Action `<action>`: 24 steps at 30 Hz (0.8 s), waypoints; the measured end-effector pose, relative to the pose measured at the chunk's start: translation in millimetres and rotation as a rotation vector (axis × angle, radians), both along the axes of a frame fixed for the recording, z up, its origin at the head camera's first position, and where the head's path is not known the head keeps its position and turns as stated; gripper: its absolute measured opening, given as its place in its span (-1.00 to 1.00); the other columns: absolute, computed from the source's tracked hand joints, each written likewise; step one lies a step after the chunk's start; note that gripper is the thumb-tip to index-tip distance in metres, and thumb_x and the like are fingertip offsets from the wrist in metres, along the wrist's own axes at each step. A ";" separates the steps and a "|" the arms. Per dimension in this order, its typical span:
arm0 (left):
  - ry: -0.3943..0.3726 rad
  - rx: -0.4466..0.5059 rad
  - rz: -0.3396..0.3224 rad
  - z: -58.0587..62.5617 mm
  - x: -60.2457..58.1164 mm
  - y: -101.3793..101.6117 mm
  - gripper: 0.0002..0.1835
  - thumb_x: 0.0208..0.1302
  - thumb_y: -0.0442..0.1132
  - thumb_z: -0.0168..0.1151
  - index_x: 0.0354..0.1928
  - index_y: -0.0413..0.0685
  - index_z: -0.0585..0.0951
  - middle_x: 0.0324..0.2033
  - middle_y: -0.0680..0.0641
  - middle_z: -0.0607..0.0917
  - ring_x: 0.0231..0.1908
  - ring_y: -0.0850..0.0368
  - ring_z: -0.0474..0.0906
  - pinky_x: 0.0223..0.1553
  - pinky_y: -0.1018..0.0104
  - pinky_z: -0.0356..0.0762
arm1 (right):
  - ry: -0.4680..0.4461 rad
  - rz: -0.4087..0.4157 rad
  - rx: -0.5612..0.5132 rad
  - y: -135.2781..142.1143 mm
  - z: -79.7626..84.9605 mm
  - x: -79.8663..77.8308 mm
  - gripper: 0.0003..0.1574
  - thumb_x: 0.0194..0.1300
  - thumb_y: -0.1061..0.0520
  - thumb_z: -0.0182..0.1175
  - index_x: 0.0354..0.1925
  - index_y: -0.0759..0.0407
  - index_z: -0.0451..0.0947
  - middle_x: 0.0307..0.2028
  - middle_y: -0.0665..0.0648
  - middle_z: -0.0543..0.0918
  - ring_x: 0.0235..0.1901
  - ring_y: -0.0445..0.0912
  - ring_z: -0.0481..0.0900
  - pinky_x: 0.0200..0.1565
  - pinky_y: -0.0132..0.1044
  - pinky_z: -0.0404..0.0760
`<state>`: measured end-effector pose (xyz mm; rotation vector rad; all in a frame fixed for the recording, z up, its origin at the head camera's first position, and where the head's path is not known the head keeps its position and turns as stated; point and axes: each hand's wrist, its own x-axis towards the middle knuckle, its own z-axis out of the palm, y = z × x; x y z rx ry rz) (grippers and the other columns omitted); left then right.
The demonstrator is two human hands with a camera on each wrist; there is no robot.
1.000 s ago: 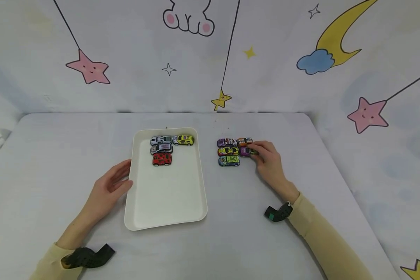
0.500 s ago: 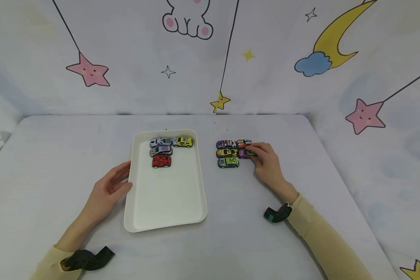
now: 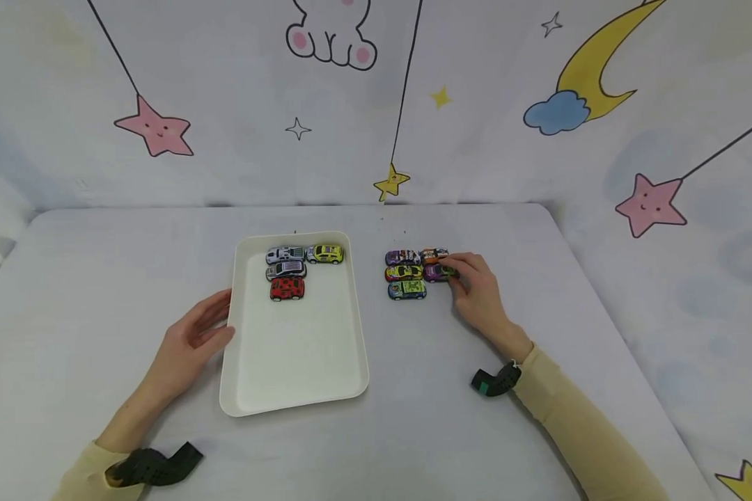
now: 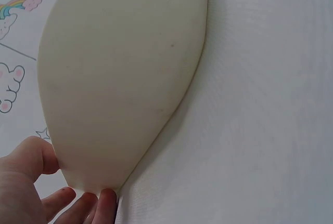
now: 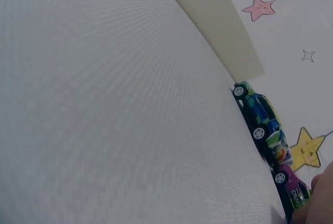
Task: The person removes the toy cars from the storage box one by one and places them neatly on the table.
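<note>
My left hand (image 3: pixel 184 351) rests at the left side of a white tray (image 3: pixel 288 362), thumb tip at the rim and fingers against the outer wall. The left wrist view shows those fingertips touching the tray wall (image 4: pixel 125 83). My right hand (image 3: pixel 479 296) pinches a purple toy car (image 3: pixel 435 273) between thumb and fingers, partly covering it. Beside it sit an orange-and-white toy car (image 3: pixel 432 255), a purple-and-white one (image 3: pixel 402 257), a yellow one (image 3: pixel 404 273) and a blue-green one (image 3: pixel 406 290). In the right wrist view the purple car (image 5: pixel 292 186) stands behind the blue-green one.
Inside the tray are a silver-white car (image 3: pixel 285 255), a yellow car (image 3: pixel 325 254), a silver-grey car (image 3: pixel 285 271) and a red spotted car (image 3: pixel 287 289). A white cloth covers the table (image 3: pixel 413 431). A wall with star drawings (image 3: pixel 225 160) rises behind it.
The head view has shifted slightly. Both hands keep their places, the right at the purple toy car and the left at the tray, and the cars stay in their arrangement.
</note>
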<state>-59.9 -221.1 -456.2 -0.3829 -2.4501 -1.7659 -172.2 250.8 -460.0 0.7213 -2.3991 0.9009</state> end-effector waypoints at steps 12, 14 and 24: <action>0.004 0.011 -0.005 -0.5 1.4 0.3 -0.40 0.38 -0.49 0.16 0.43 -0.34 0.29 0.36 -0.33 0.41 0.25 0.47 0.42 0.08 0.66 0.53 | 0.001 -0.006 -0.009 -0.2 -1.1 0.1 -0.49 0.08 0.60 0.22 0.00 0.33 0.66 -0.02 0.27 0.64 0.05 0.15 0.53 0.10 0.01 0.54; 0.004 0.014 -0.006 -0.5 1.4 0.3 -0.40 0.38 -0.49 0.16 0.43 -0.34 0.29 0.36 -0.33 0.41 0.25 0.47 0.42 0.08 0.65 0.53 | -0.003 -0.004 -0.011 0.0 -1.0 0.1 -0.49 0.07 0.61 0.21 -0.01 0.34 0.66 -0.02 0.27 0.64 0.06 0.15 0.53 0.12 0.02 0.54; 0.002 0.016 -0.009 0.0 1.9 0.4 -0.40 0.39 -0.48 0.16 0.43 -0.34 0.29 0.35 -0.42 0.38 0.25 0.48 0.42 0.09 0.65 0.53 | 0.016 -0.001 -0.011 0.4 -1.2 -0.2 -0.50 0.09 0.59 0.21 -0.01 0.33 0.66 -0.03 0.28 0.65 0.04 0.15 0.53 0.08 0.03 0.55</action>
